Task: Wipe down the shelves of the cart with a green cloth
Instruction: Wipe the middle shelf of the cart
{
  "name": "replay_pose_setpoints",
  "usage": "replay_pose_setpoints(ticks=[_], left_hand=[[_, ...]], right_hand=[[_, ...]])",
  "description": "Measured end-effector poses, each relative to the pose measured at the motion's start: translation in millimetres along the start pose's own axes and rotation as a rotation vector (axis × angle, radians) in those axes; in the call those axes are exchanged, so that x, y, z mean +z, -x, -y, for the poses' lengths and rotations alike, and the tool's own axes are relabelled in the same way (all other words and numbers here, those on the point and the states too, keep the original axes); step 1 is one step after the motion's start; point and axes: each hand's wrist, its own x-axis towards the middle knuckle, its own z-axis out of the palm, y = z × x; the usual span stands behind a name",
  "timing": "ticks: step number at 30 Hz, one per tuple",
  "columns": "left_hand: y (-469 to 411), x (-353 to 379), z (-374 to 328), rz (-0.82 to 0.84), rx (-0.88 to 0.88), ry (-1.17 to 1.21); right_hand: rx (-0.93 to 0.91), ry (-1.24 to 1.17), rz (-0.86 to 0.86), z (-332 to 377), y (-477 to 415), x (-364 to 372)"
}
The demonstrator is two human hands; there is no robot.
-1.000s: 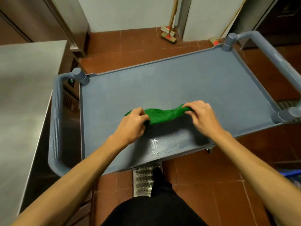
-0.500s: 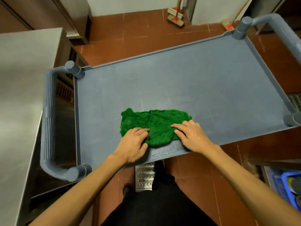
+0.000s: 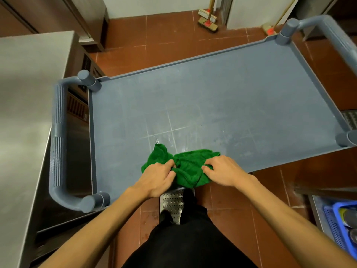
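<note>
A green cloth (image 3: 188,167) lies bunched at the near edge of the grey cart's top shelf (image 3: 222,105), partly hanging over that edge. My left hand (image 3: 158,177) pinches the cloth's left part with curled fingers. My right hand (image 3: 224,172) grips the cloth's right part from above. Wet streaks shine on the shelf just beyond the cloth. The cart's lower shelves are hidden under the top one.
A steel counter (image 3: 25,113) stands close along the cart's left handle (image 3: 58,144). The right handle (image 3: 328,33) rises at the far right. Two brooms (image 3: 207,20) lean against the back wall. A blue crate (image 3: 340,225) sits at lower right. A metal floor drain (image 3: 172,206) lies by my feet.
The cloth went from stretched between my hands to spread flat, and is now gathered into a bunch at the shelf's near edge. Both hands have pulled back toward me.
</note>
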Motion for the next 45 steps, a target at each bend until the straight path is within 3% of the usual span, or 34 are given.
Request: replay_pose_setpoints(ticks=[3,5,10,14,16,19,26,32,37,41,45], left_hand=[[-4.8,-6.5,8.9,0.085,-0.077,0.195],[-11.1,-14.0,13.7,0.095,-0.15,0.284],[-23.2,-21.1,33.0,-0.121,-0.168,0.222],[-18.8,-14.5,36.8,-0.323,-0.01,0.004],[-10.8,-6.4,33.3,-0.336,0.126,-0.09],[0.6,8.0,33.4,-0.248,0.24,-0.238],[9.2,11.9,45.8,-0.154,0.269,-0.341],[-4.9,-24.6,45.4,-0.287,0.185,-0.136],[-20.2,-67.9,57.1,-0.407,0.138,-0.128],[-32.6,-82.5,70.6,-0.409,0.08,-0.157],[-40.6,-73.8,76.7,-0.327,-0.013,-0.184]], right_hand=[[0.091,-0.192,0.141,-3.1,-3.2,-10.5],[0.148,-0.312,0.137,-9.5,-5.0,-19.5],[0.195,-0.404,-0.288,-22.9,-15.5,-31.9],[-0.003,-0.176,-0.515,-18.5,-16.7,-23.5],[-0.143,-0.093,-0.463,-13.6,-10.8,-15.7],[-0.192,0.014,-0.23,-9.3,-3.7,0.0],[-0.27,0.184,-0.195,-10.9,-2.4,9.5],[-0.344,0.093,-0.341,6.6,-26.5,-17.3],[-0.374,0.018,-0.478,32.7,-63.4,-55.7],[-0.39,0.011,-0.576,51.4,-91.6,-66.3],[-0.35,0.033,-0.532,63.3,-107.9,-49.4]])
